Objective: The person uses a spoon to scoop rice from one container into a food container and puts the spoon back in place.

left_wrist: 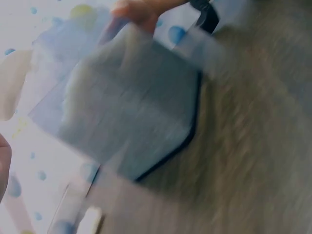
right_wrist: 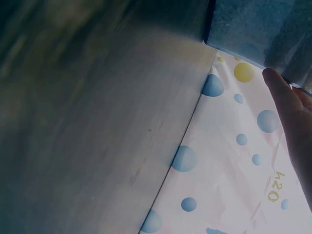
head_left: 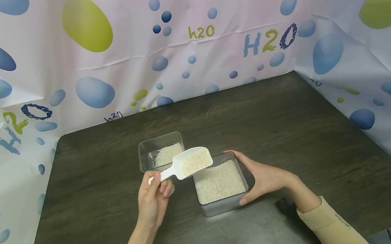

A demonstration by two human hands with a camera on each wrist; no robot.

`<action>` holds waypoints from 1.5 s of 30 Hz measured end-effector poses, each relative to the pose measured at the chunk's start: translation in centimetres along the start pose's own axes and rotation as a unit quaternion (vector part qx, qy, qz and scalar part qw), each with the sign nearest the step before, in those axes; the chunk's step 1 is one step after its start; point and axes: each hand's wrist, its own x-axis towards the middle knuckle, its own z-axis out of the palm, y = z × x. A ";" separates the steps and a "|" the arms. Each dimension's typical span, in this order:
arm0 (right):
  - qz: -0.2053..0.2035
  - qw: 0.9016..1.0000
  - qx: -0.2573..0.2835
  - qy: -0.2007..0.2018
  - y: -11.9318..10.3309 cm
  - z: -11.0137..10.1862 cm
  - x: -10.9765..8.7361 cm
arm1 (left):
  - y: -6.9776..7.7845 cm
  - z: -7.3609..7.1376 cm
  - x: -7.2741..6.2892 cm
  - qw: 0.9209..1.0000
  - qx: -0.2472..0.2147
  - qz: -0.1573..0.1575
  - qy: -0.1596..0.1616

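My left hand (head_left: 153,196) pinches the handle of a white scoop (head_left: 192,162) loaded with rice. The scoop is held above the back left corner of a clear square container (head_left: 225,206), which is nearly full of rice (head_left: 219,182). On the container's right side my right hand (head_left: 264,175) grips the wall, thumb at the front and fingers toward the back. In the right wrist view that container (right_wrist: 253,34) shows at the top right with the thumb against it. The left wrist view is blurred; the container (left_wrist: 136,107) fills its middle.
Behind and left of the scoop stands a second clear container (head_left: 143,156) with a small heap of rice (head_left: 167,154). Both containers are on a dark wooden table (head_left: 108,205). A patterned sheet (head_left: 128,42) hangs along the table's back and sides.
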 end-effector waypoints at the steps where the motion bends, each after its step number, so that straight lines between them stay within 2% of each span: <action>1: -0.001 1.000 0.001 -0.001 0.0 0.0 0.0 | 0.3 -0.5 0.1 1.000 0.003 0.008 0.004; 6: -0.005 1.000 0.009 -0.002 0.1 0.1 0.1 | 2.1 -2.4 0.6 0.999 0.021 0.032 0.030; 7: -0.006 1.000 0.009 -0.001 0.1 0.1 0.1 | 2.8 -2.1 0.7 0.998 0.040 0.030 0.045; 13: -0.004 1.000 0.005 -0.001 0.1 0.1 0.0 | 4.1 -4.4 1.3 0.996 0.045 0.039 0.072; 18: -0.007 1.000 0.007 -0.001 0.2 0.2 0.1 | 5.0 -6.4 1.6 0.990 0.095 0.023 0.102; 23: -0.004 1.000 0.009 -0.002 0.2 0.3 0.1 | 5.9 -8.0 1.7 0.981 0.141 -0.002 0.135; 28: -0.006 1.000 0.009 -0.003 0.1 0.2 0.2 | 6.4 -9.1 2.0 0.974 0.159 -0.020 0.160; 45: -0.010 1.000 0.013 -0.002 0.4 0.3 0.3 | 6.9 -11.2 2.7 0.961 0.203 -0.048 0.181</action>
